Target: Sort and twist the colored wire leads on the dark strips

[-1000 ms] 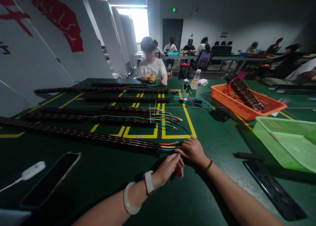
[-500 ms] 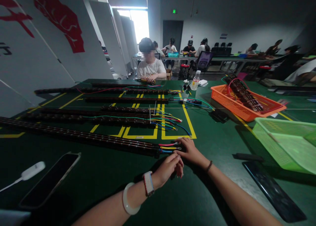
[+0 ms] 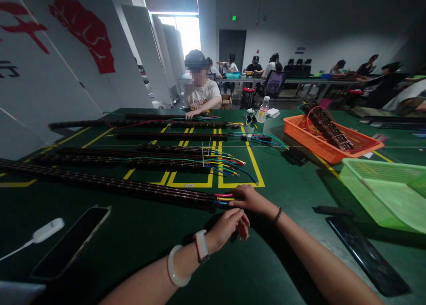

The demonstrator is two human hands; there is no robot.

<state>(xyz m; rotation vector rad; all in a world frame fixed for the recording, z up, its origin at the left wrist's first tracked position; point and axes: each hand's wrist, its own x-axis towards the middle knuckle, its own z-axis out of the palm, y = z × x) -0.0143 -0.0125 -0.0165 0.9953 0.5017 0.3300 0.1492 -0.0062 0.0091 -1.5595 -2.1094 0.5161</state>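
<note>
A long bundle of dark rods [image 3: 133, 186] is laid across the near left part of the green worktop [image 3: 286, 172], and its right end is finished with a red wire [image 3: 222, 195], a yellow wire [image 3: 226, 199] and a blue wire [image 3: 221, 203]. These wire ends are partly covered by the right hand [image 3: 249, 199], whose fingers are bent low over them; whether they are pinched or merely touched cannot be told from this angle. The left hand [image 3: 229, 226] is held just beside it on the near side, its fingers loosely curled, their grip hidden from view. A watch strap [image 3: 201, 246] and a white bangle [image 3: 173, 266] are worn on the left arm. Farther off, more rod bundles [image 3: 166, 161] are set out over yellow tape lines. A phone [image 3: 73, 243] is placed at the near left. To the right, a green basket [image 3: 366, 198] is seen, with an orange basket [image 3: 309, 140] beyond it, in which another bundle [image 3: 328, 125] is propped at a slant. The far side is occupied by a seated person [image 3: 203, 94].
</note>
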